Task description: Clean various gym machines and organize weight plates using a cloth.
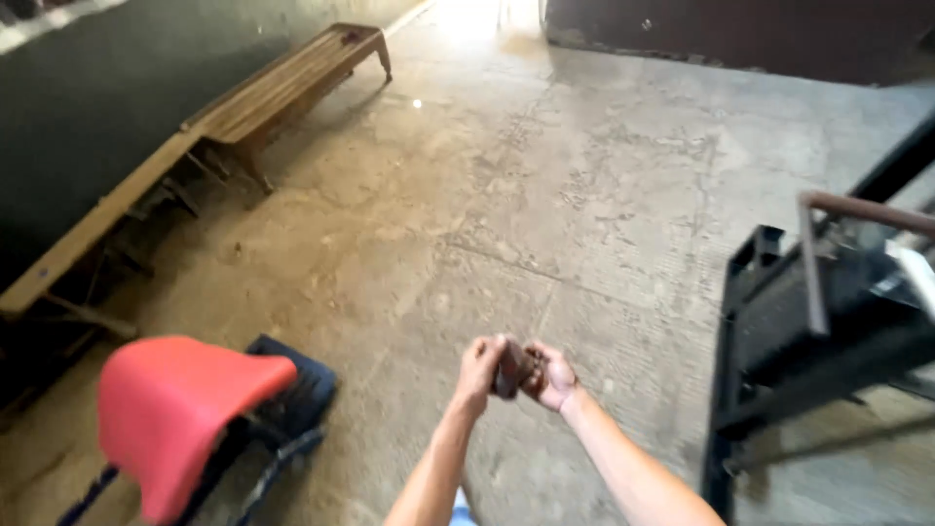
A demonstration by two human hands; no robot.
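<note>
Both my hands meet low in the middle of the head view, over a bare concrete floor. My left hand (479,373) and my right hand (553,378) are closed together around a small dark brown object (512,370). Its exact kind is too small and blurred to tell. Both forearms rise from the bottom edge toward it.
A red plastic seat (175,409) on a dark frame stands at the lower left. Long wooden benches (282,83) line the dark wall on the left. A black metal frame with a rusty bar (808,302) stands at the right. Stained concrete floor (584,175) stretches ahead.
</note>
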